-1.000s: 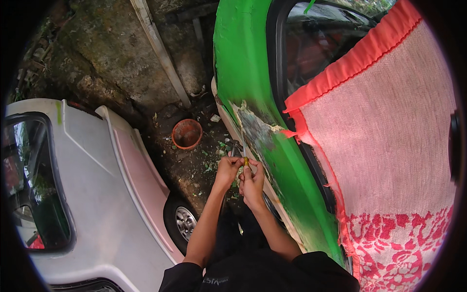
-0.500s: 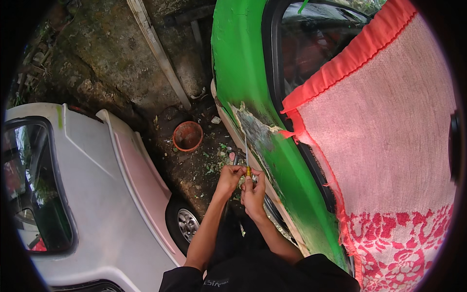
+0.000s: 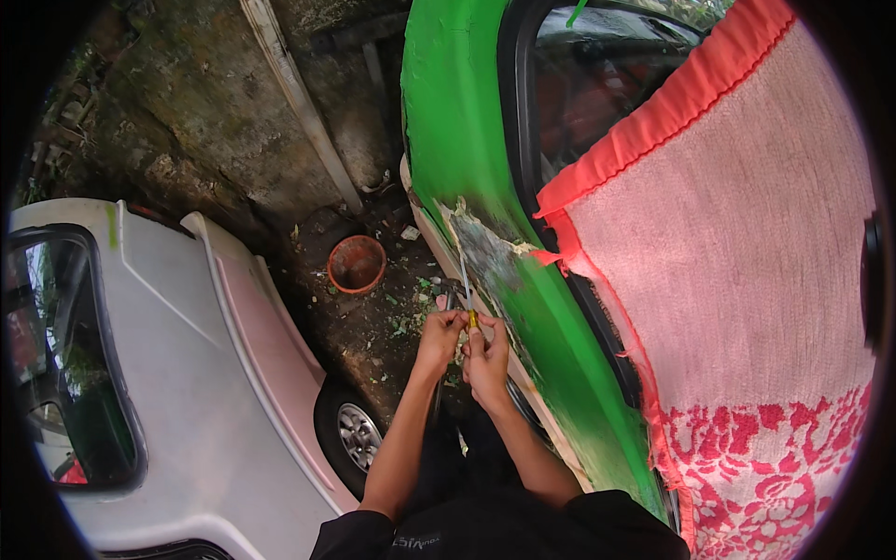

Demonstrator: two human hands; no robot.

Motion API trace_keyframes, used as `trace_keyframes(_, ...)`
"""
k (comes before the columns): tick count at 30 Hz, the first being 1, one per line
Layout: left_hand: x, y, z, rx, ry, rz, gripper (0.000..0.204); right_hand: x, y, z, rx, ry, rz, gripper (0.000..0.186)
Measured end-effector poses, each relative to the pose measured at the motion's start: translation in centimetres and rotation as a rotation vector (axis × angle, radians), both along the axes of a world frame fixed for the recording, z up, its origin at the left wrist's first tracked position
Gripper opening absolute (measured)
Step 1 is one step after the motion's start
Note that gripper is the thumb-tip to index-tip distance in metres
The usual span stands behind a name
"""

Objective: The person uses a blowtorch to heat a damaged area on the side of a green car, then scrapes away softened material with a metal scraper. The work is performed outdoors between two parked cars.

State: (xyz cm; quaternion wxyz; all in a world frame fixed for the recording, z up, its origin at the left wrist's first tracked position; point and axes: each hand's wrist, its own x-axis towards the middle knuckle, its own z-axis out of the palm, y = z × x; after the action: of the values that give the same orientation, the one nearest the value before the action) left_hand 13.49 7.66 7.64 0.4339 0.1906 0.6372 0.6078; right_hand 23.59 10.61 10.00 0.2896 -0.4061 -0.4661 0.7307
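Note:
My right hand (image 3: 486,359) is closed round the yellow handle of a screwdriver (image 3: 472,318). The long thin shaft points away from me, its far end in front of a bare grey patch (image 3: 487,252) with cracked, flaking edges on the green car body (image 3: 569,373). Whether the tip touches the patch I cannot tell. Close beside it, my left hand (image 3: 441,342) is closed, its fingertips near the screwdriver's handle. A dark grey bar-like tool (image 3: 451,301) sticks out past the left fingers, and part of it shows below the hand; its kind is unclear.
A pink towel with red edging (image 3: 728,252) covers the car's right side, beside a dark window (image 3: 607,93). To the left stands a white car (image 3: 205,373) with its wheel (image 3: 357,434). An orange-brown bucket (image 3: 357,264) sits on littered ground; a plank (image 3: 299,103) leans behind it.
The view has shifted slightly. Both hands keep their grips, and the screwdriver stays pointed at the grey patch, with only a slight shift of the tools.

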Motion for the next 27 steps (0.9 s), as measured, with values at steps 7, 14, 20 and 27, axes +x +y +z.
trace_keyframes(7,1.2,-1.1,-0.7,0.016,0.101,0.020,0.025,1.0,-1.6,1.2,-0.062,-0.015,-0.030,0.016)
trace_keyframes(14,0.5,-1.1,-1.7,0.010,0.086,-0.056,0.026,0.9,-1.7,1.1,-0.109,0.000,-0.039,0.020)
trace_keyframes(20,-1.1,-0.1,0.5,-0.042,-0.055,-0.041,0.027,-0.9,-0.3,1.0,-0.118,0.057,-0.029,0.021)
trace_keyframes(27,0.7,-0.9,1.7,-0.027,-0.091,-0.097,0.027,0.9,-1.4,1.8,-0.067,-0.074,-0.047,0.026)
